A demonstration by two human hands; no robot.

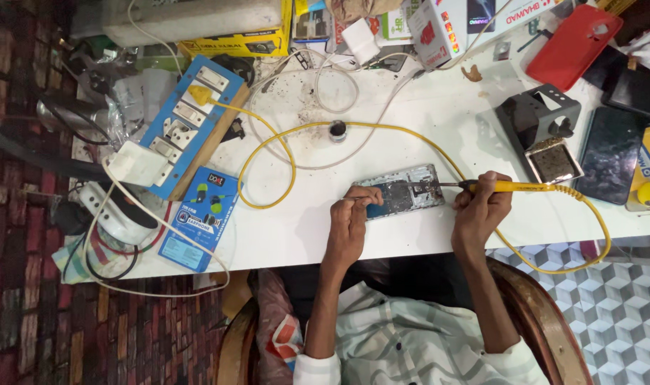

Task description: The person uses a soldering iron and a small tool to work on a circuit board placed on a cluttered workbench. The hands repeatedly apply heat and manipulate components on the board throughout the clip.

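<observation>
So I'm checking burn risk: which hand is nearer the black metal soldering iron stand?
Right. The right hand sits just below-left of the black metal soldering iron stand; the left hand is much farther left.

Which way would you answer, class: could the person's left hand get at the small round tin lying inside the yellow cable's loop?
Probably yes: the left hand rests on the opened phone, and only bare table and the yellow cable lie before the round tin.

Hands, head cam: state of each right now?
Left hand: fingers curled, pinching the edge of the opened phone.
Right hand: closed on the yellow soldering iron, tip on the phone.
</observation>
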